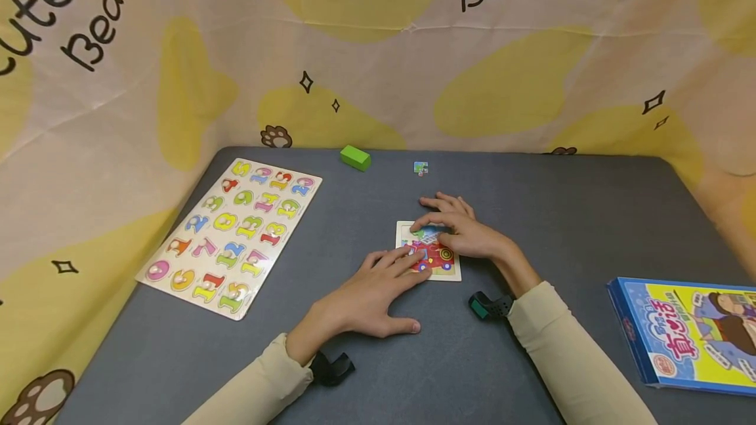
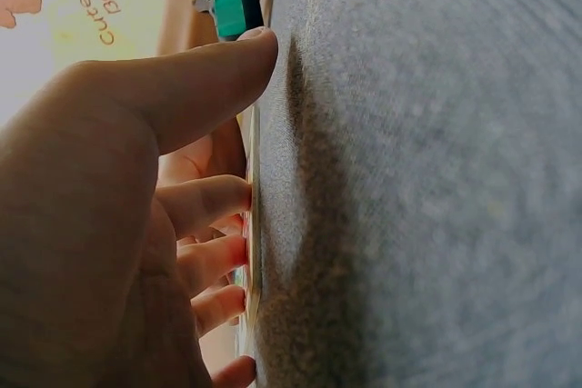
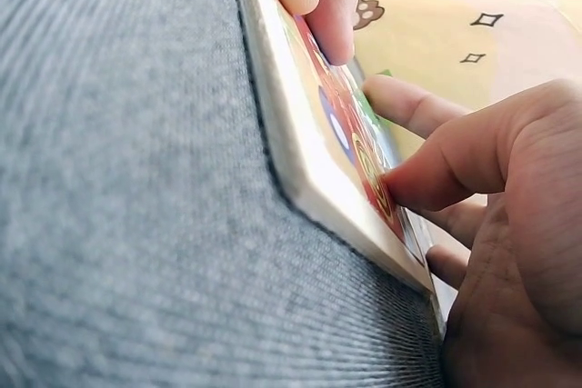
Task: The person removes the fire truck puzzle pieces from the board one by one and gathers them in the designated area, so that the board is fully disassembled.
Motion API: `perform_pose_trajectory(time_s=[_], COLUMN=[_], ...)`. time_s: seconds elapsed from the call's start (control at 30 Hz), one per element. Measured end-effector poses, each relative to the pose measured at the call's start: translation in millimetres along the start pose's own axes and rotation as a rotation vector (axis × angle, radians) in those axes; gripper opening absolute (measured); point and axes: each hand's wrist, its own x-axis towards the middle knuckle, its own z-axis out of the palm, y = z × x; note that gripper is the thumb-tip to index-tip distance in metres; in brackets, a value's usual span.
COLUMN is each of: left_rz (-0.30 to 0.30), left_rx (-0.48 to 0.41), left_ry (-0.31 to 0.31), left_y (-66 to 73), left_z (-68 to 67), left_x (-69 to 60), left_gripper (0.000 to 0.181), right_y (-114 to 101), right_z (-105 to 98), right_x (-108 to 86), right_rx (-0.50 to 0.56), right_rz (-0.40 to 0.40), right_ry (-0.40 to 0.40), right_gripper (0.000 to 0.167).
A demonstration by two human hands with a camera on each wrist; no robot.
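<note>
A small framed jigsaw puzzle with a red vehicle picture lies flat on the dark table between the two hands. From the lower left, the left hand rests its spread fingertips on the puzzle, its thumb held out to the side. Reaching in from the right, the right hand touches the upper part of the picture with thumb and index finger. In the right wrist view its thumb presses on the puzzle face. The hands partly hide the picture. Beyond them lies a loose jigsaw piece.
At the left lies a white number board with colourful numerals. A green block sits near the table's back edge. A blue and yellow box lies at the right. Patterned cloth hangs behind the table.
</note>
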Motion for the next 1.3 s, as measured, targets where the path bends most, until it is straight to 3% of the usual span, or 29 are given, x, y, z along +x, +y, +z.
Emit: perform_pose_trajectory(time_s=[0.3, 1.3], left_rz=[0.0, -0.003], left_rx=[0.0, 0.006], left_ry=[0.001, -0.009], left_y=[-0.9, -0.1], left_z=[0.5, -1.0], left_x=[0.0, 0.8], left_gripper=[0.082, 0.083], right_y=[1.1, 4.5], right_z=[1.0, -3.1], right_x=[-0.7, -2.4], right_rx=[-0.019, 0.01], right_rz=[-0.053, -0.079], right_ry=[0.032, 0.078], right_gripper=[0.046, 0.037])
